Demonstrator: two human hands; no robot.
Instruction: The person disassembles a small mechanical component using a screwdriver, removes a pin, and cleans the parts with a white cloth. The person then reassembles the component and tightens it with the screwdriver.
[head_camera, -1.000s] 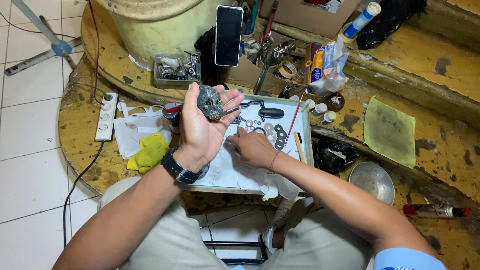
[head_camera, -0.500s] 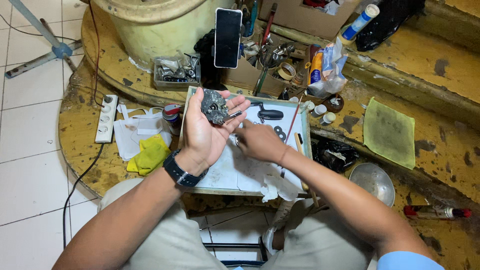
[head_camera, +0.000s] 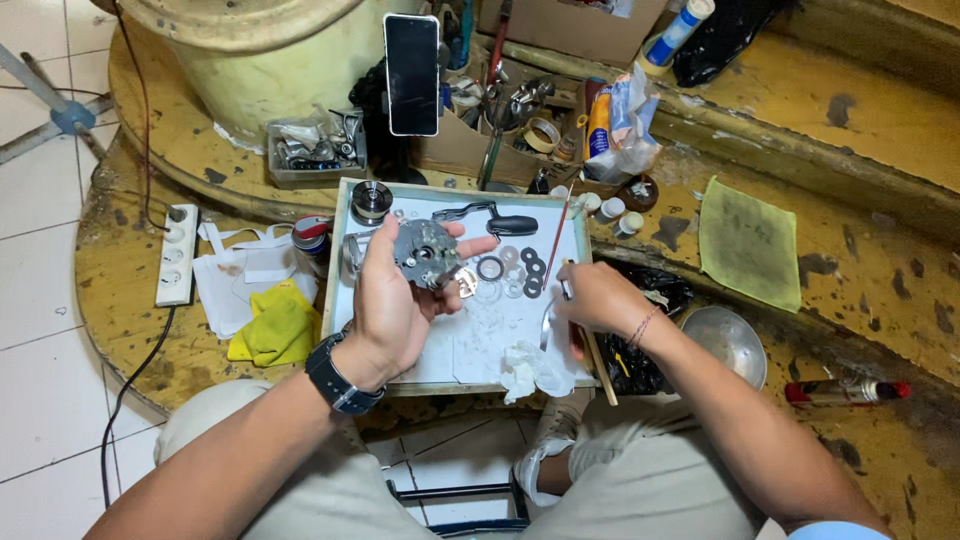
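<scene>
My left hand (head_camera: 392, 300) holds a grey round fishing-reel body (head_camera: 425, 251) over a white work tray (head_camera: 455, 365), fingers wrapped around it. A dark watch sits on that wrist. My right hand (head_camera: 590, 297) rests at the tray's right edge with its fingers closed around a thin metal tool (head_camera: 565, 290). Between the hands lie several washers and rings (head_camera: 515, 270) and a black reel handle (head_camera: 497, 222). A metal spool (head_camera: 371, 199) stands at the tray's top left corner.
A black phone (head_camera: 412, 74) stands upright behind the tray. A box of tools (head_camera: 500, 110), a small parts bin (head_camera: 315, 148), a power strip (head_camera: 177, 254), a yellow cloth (head_camera: 275, 325), a green cloth (head_camera: 750, 243), a metal bowl (head_camera: 725, 345) and crumpled tissue (head_camera: 535, 368) surround it.
My left hand has lowered the reel body toward the tray and turned it. My right hand has moved from the tray's middle to its right edge, where it grips the thin tool.
</scene>
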